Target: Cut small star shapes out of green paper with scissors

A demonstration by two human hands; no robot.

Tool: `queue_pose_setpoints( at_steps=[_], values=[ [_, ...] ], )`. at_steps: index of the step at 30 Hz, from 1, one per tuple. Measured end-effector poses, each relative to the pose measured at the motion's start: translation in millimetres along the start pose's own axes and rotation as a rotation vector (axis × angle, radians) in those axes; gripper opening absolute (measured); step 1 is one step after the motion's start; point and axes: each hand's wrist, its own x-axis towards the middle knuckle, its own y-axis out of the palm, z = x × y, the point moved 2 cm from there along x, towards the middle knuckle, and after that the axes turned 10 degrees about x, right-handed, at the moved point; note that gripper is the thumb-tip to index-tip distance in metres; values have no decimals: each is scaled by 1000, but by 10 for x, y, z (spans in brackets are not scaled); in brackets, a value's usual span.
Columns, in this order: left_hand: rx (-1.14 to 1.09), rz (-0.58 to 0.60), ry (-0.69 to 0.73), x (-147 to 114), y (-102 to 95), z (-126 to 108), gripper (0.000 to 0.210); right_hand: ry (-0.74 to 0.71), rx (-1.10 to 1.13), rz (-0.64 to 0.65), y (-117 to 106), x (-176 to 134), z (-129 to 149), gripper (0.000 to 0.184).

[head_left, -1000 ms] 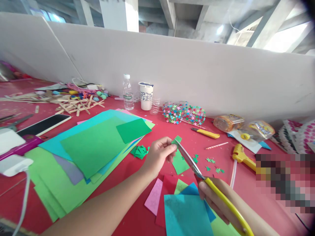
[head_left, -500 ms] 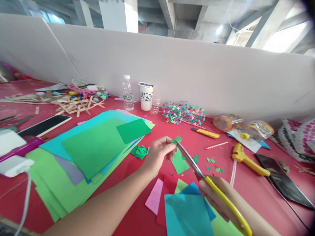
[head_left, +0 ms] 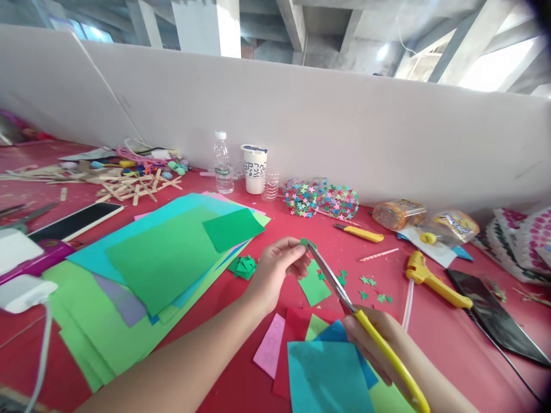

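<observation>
My left hand (head_left: 275, 267) pinches a small green paper piece (head_left: 304, 241) between thumb and fingers. In my right hand (head_left: 372, 332) are scissors with yellow handles (head_left: 390, 358), their blade tips at the edge of that piece. Below the blades lies a green paper strip (head_left: 315, 288) with a few cut stars around it. More green stars (head_left: 381, 298) are scattered to the right. A pile of green scraps (head_left: 243, 267) lies left of my left hand. In front of me, a blue-green square sheet (head_left: 329, 373) rests over red, pink and blue pieces.
Large green and blue sheets (head_left: 163, 258) cover the left side. Along the back stand a water bottle (head_left: 223, 166), a cup (head_left: 255, 171) and star-covered bottles (head_left: 321, 198). To the right lie a yellow utility knife (head_left: 360, 232), a glue gun (head_left: 437, 280) and a dark phone (head_left: 499, 315).
The green piece in my left hand shows smaller and turned. The scissors have shifted slightly left with my right hand. Other things on the table look the same.
</observation>
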Motion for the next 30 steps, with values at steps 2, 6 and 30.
queue_pose_setpoints(
  at_steps=[2,6,30],
  values=[
    [-11,-12,4,7,-10,-1,13,23,18,-5,2,3,-12,56],
    [11,-10,36,15,-27,-12,13,32,41,3,1,-20,20,59],
    [-86,57,2,21,-23,28,9,36,140,0,4,-117,105,61]
  ],
)
